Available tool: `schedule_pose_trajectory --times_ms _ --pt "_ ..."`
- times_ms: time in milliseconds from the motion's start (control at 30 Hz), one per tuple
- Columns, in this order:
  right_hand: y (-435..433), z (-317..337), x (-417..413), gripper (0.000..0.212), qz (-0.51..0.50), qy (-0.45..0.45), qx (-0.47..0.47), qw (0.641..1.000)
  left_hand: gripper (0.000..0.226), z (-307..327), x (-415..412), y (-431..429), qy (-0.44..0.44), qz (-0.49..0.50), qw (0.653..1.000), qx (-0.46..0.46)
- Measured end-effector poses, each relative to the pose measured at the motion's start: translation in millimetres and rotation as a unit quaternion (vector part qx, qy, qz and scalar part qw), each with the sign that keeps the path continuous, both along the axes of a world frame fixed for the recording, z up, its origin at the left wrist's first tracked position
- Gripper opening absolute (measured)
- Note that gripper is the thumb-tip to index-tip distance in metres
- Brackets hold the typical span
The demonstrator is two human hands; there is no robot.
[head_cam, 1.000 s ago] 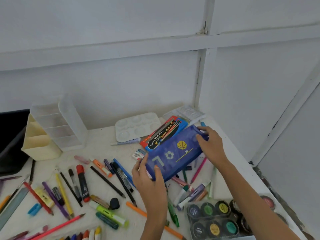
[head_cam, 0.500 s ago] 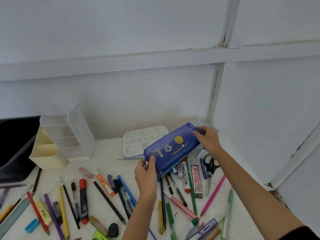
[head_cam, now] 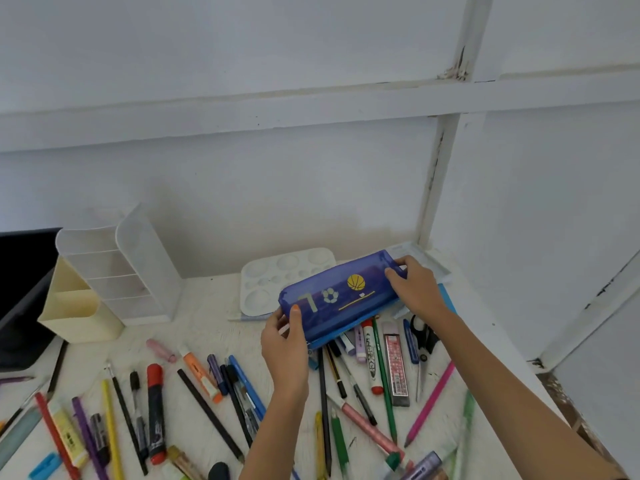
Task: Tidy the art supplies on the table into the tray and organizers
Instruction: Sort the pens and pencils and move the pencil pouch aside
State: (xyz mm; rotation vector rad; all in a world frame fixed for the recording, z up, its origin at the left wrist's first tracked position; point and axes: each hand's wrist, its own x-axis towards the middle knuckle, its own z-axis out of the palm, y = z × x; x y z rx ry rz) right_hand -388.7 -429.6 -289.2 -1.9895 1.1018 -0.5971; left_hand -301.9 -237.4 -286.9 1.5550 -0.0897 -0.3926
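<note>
A blue translucent pencil case [head_cam: 341,294] with a basketball and a football printed on it is held above the table between both hands. My left hand [head_cam: 285,344] grips its near left end with the thumb on top. My right hand [head_cam: 415,287] grips its far right end. Under and around it lie several loose pens, pencils and markers, among them a red-capped white marker [head_cam: 371,355], a green pencil [head_cam: 384,375] and a red-and-black marker [head_cam: 155,407]. A white paint palette [head_cam: 266,282] lies just behind the case.
A white tiered organizer [head_cam: 114,268] and a cream pen holder [head_cam: 74,310] stand at the back left, beside a black tray [head_cam: 20,292]. Scissors [head_cam: 422,341] and a lead box [head_cam: 396,368] lie right of centre. The table's right edge runs close by the wall.
The case has been lifted off the boxes beneath it and carried back toward the wall, turning more level. The view has tilted up; the paint pots have left the frame.
</note>
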Motion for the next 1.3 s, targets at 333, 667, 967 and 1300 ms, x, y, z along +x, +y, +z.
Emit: schedule_pose_trajectory --times_ms 333,667,967,1300 --pt "7.4 7.9 9.4 0.029 0.014 -0.032 0.018 0.999 0.028 12.7 36.9 1.4 -0.059 0.015 0.998 -0.006" --pt "1.5 23.9 31.6 0.030 -0.047 -0.111 0.071 0.990 0.035 31.5 85.8 -34.4 -0.080 -0.038 0.996 0.010" --pt "4.0 3.3 32.4 0.036 -0.062 -0.053 0.066 0.995 0.039 -6.8 94.7 -46.7 -0.102 -0.083 0.987 0.089" --pt "-1.2 17.6 11.9 0.039 -0.020 -0.012 -0.006 1.000 0.045 -4.3 79.7 -46.5 -0.262 -0.071 0.955 0.121"
